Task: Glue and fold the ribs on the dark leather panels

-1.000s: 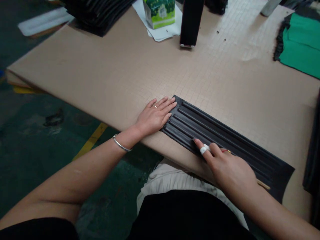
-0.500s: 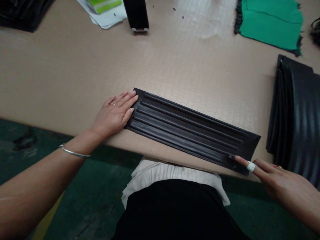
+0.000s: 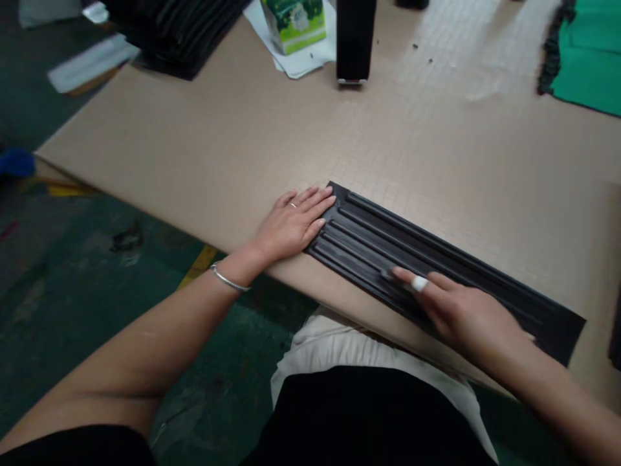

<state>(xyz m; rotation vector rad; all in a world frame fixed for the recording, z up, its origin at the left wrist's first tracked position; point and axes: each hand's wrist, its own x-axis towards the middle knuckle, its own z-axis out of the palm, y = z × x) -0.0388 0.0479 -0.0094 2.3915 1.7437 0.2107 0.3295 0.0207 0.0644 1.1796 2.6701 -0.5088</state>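
A long black panel with raised parallel ribs, seemingly leather or a similar sheet, lies slantwise along the table's front edge. My left hand rests flat on its left end, fingers stretched out, a ring on one of them. Over the lower ribs, left of the panel's middle, is my right hand, its index finger pointing left with white tape wrapped around it. A small dark-grey thing shows at that fingertip, blurred; its kind is unclear. The other right fingers are curled and partly hidden beneath the hand.
A stack of black pieces lies at the table's far left. Behind the panel stand a phone on a holder and a green box on white paper. Green pieces with dark edges lie at the back right.
My right hand has slid leftward along the panel from near its right end. My left hand stays on the left end. The view has swung left, showing more of the table's left side.
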